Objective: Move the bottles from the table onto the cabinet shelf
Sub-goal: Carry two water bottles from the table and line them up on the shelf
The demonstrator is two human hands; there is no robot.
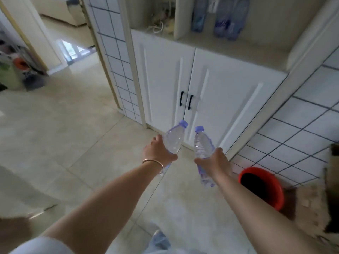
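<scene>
Two clear bottles in the centre of the frame, the left bottle [174, 138] wrapped tight in the left hand [158, 153], the right bottle [202, 153] gripped at mid-body in the right hand [214, 163]; caps toward the cabinet doors [192, 85], long axes leaning up and away. Risk, probably: knocking over the three bottles [220, 17] already on the shelf [238, 48], upper right, or a slip from the one-handed holds.

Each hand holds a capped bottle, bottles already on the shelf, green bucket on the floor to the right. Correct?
Not quite: the bucket is red, not green, per the head view. The rest holds: left hand and right hand each hold a capped bottle, and bottles already stand on the shelf.
</scene>
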